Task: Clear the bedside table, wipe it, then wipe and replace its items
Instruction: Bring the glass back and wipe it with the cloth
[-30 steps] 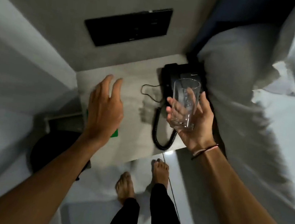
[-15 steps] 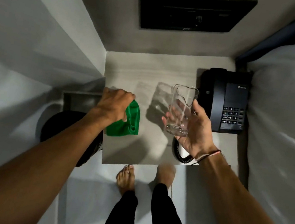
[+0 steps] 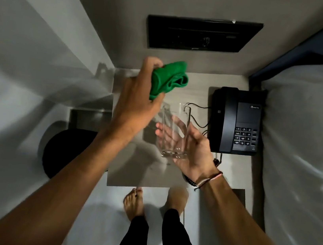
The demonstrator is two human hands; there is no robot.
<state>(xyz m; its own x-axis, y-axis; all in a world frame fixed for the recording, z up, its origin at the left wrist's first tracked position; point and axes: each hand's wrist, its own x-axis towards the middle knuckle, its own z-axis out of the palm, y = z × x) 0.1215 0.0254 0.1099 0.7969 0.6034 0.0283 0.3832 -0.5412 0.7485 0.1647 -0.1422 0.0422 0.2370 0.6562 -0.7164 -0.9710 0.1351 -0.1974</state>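
Glass up for wiping, table mostly bare.

I have the left hand (image 3: pixel 138 102) bunched around the green cloth (image 3: pixel 168 79) at 12 o'clock of the glass (image 3: pixel 173 132), which the right hand (image 3: pixel 188 147) cradles with fingers curled around it above the bedside table (image 3: pixel 128 171). The telephone (image 3: pixel 237 120) sits at 3 o'clock on the table, uncleared. I judge the glass wipe about to start; replacing it remains.

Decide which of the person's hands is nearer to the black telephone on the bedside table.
Right. The right hand, holding the glass, is just left of the telephone. The left hand, gripping the green cloth, is farther left, beyond the glass.
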